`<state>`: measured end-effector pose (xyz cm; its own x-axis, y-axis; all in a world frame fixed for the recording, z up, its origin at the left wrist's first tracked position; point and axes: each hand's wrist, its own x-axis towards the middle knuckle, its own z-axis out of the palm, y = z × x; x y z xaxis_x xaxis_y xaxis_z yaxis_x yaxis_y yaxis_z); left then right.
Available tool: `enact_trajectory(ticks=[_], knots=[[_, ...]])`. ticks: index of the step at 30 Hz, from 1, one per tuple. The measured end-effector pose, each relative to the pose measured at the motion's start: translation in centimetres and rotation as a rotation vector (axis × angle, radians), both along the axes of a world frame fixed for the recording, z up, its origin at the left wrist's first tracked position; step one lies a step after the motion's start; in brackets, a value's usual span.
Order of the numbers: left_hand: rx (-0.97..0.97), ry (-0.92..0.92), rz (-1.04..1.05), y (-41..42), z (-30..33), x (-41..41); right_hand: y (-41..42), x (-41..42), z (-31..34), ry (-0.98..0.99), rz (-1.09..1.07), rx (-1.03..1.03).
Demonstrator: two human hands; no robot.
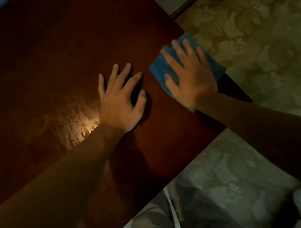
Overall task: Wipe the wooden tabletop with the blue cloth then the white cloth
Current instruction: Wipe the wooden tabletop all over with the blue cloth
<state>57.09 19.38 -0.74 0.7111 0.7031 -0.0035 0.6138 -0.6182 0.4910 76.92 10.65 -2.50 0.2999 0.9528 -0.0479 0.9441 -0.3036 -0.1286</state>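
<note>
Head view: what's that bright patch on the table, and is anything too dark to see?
Head view: warm glare on the tabletop beside the left hand; forearms in deep shadow; right hand and blue cloth dim but readable; edges slightly soft.

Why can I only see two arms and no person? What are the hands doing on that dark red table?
The camera sits on the person's head and looks down, so you see what they see: their own two arms reaching out, and their legs at the bottom. There is only this one picture, from above.

The dark reddish surface is a wooden tabletop. The right hand lies flat on a blue cloth and presses it down near the table's edge, the way you wipe. Part of the cloth hangs past the edge. The left hand rests on the bare wood with spread fingers and holds nothing. A bright light reflects off the wood beside it. Below the table is a patterned floor.
</note>
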Motion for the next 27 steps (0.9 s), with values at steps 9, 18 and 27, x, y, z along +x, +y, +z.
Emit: enact_trajectory(ticks=[9,18,27], knots=[[-0.065,-0.008,0.141,-1.2,1.6,-2.2,-1.5,-5.2,0.9,-0.036,0.092,-0.097],[0.007,-0.005,0.327,-4.2,0.6,-12.3,-4.3,-18.1,0.0,0.019,0.390,0.070],[0.108,-0.068,0.726,-6.1,1.2,-26.8,-2.2,-31.0,0.4,-0.008,0.616,-0.072]])
